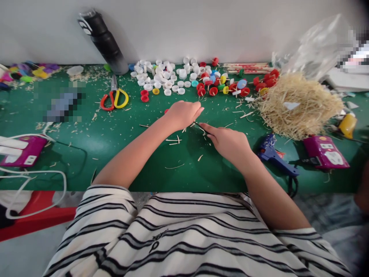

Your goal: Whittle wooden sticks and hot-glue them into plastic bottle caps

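I have both hands out in front of me, over the shiny green tabletop (213,177). My right hand (230,144) is closed around a thin, dark tool like a little stick (199,125), and it points up to the left, right by my left hand (184,114). The fingers of my left hand are curled in, with the back of it toward me — I can't tell if there is something small inside. Thin, pale wood slivers (175,141) lie on the green, below and between my hands. A bit of a small red thing (166,111) peeks out behind my left wrist. Farther back, near the wall, there is a big bunch of round white plastic caps (166,75). To the right of those are caps in red, yellow, blue and green (213,91), and some have little sticks poking through. A row of long, thin pink-and-white sticks (246,68) lies behind them. Off to my right is a big, fluffy heap of straw-coloured strands (302,119), and nearer me are a dark blue glue gun (271,152) and a shiny purple box with sockets (327,152). On my left side lie scissors with one red and one yellow handle (121,99) — and a tall black bottle (106,44) stands behind them.
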{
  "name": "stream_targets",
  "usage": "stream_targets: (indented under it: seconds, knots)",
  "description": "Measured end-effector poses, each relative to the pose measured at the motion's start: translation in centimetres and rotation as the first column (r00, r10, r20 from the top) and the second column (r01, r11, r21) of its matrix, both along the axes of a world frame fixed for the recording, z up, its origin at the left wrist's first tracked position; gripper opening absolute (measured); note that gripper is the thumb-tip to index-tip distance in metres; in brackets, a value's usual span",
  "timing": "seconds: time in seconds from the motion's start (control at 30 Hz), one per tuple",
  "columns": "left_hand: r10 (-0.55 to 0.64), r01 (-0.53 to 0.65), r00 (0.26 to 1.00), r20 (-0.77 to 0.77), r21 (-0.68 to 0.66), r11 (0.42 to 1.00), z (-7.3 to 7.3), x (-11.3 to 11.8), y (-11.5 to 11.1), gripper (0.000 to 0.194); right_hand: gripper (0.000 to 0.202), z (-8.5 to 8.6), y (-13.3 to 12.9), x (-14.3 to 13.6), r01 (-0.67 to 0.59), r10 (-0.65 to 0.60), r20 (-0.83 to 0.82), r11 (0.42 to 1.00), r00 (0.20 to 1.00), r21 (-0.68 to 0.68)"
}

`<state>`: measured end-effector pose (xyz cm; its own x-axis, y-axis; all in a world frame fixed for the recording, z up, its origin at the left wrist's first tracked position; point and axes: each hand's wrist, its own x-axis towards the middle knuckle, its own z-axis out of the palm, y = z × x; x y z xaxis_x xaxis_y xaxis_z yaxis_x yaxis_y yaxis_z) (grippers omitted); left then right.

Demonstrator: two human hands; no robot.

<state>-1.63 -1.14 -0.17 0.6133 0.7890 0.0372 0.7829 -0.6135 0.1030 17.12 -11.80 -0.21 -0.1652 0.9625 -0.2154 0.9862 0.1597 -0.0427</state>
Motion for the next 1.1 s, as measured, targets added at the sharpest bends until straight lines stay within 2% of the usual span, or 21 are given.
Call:
stream_targets:
  seconds: [0.13,0.4,0.53,0.6,0.77,0.93,1.1]
  knots:
    - [0.056,-0.056,0.998,0.018,-0.023,0.998,0.0,-0.4,0.4,0.049,0.057,-0.2,0.2,-0.4,-0.040,0.039,0.033,0.999,0.999,0.024]
    - [0.117,-0.116,0.983,0.141,-0.018,0.993,-1.5,0.0,0.8,0.041,0.057,-0.7,0.6,-0.7,-0.063,0.062,0.016,0.997,0.998,0.036]
    - [0.138,-0.137,0.979,0.152,-0.015,0.990,-2.0,0.4,0.8,0.035,0.057,-0.7,0.6,-0.7,-0.057,0.056,0.010,0.998,0.998,0.041]
    - [0.132,-0.135,0.981,0.141,0.008,0.991,-2.1,0.8,0.8,0.033,0.059,-0.6,0.5,-0.8,-0.061,0.060,0.021,0.997,0.998,0.037]
    - [0.039,-0.046,0.996,0.086,0.072,0.996,-2.2,1.7,0.4,0.031,0.061,-0.1,0.1,-1.0,-0.040,0.040,0.043,0.999,0.998,0.003]
    - [0.096,-0.103,0.986,0.137,0.044,0.994,-2.3,0.5,0.8,0.035,0.059,-0.3,-0.2,-0.5,-0.013,0.014,0.025,1.000,1.000,-0.017]
    - [0.089,-0.095,0.985,0.150,0.031,0.995,-2.5,0.1,1.0,0.035,0.059,-0.4,-0.2,-0.1,-0.006,0.006,-0.003,1.000,1.000,-0.010]
